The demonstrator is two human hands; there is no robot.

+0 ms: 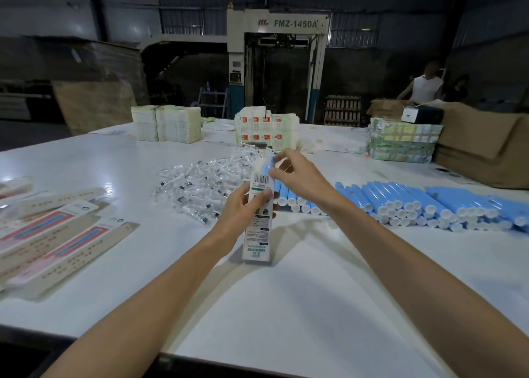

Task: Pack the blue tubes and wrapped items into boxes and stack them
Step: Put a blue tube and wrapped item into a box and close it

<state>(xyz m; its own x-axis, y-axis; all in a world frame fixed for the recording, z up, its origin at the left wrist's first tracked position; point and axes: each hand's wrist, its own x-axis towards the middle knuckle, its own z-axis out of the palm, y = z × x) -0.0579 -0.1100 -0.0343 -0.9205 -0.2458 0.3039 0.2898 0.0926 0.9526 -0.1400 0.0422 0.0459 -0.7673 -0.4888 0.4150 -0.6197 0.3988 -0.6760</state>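
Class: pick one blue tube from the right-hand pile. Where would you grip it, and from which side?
I'd pinch the white capped end of a top-layer blue plastic tube, coming from the near side: caps face us, bodies lie packed together.

Open table (286,306) nearby; wrapped items (197,183) crowd beyond, blue tubes (415,203) rightward.

Both bare arms reach forward and nearly meet. The left arm enters from 7 o'clock; the left hand (243,208) grips a box (256,236), with the thumb on its front. The right arm enters from 4 o'clock; the right hand (297,177), at 1 o'clock from the left, pinches a tube (268,163) with curled fingers.
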